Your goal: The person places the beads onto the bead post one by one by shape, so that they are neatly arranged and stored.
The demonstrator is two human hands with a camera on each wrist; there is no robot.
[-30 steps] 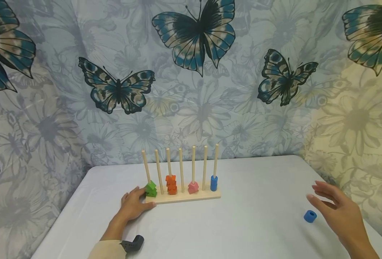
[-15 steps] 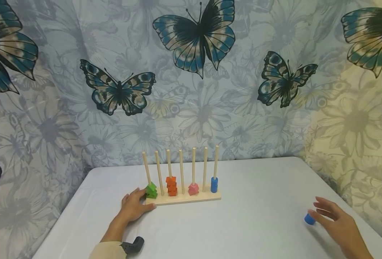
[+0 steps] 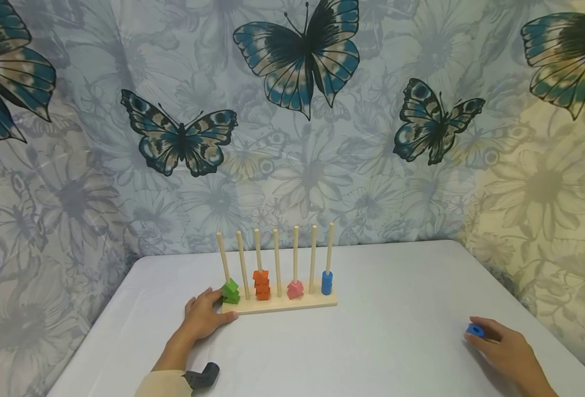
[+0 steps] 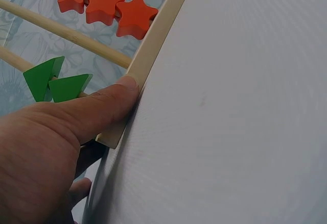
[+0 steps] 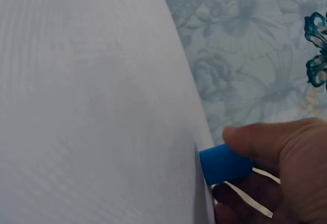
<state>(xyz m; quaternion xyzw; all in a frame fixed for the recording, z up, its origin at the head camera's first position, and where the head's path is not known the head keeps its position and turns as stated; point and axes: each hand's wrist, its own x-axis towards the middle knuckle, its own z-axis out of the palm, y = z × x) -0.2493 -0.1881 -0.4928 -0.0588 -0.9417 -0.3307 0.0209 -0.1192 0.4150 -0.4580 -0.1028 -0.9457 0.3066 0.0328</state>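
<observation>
A wooden stacking board [image 3: 284, 307] with a row of upright pegs stands left of centre on the table in the head view. My left hand [image 3: 204, 315] grips its left end, the thumb along the front edge of the base in the left wrist view. Green triangles [image 3: 230, 292], orange stars [image 4: 136, 17], a pink piece [image 3: 295, 289] and blue cylinders [image 3: 327, 283] sit on separate pegs. Far to the right, my right hand [image 3: 504, 348] holds a loose blue cylinder [image 5: 225, 164] between thumb and fingers, its end right at the tabletop.
The table [image 3: 371, 342] has a white cover. Behind it hangs a cloth backdrop [image 3: 312, 182] printed with flowers and butterflies. Several pegs, such as the second from the left [image 3: 243, 264], carry no pieces. A dark strap [image 3: 203, 376] is on the left wrist.
My right hand has come down and left onto the loose blue cylinder, and its fingers have closed around it. The left hand and the stacking board have stayed in place.
</observation>
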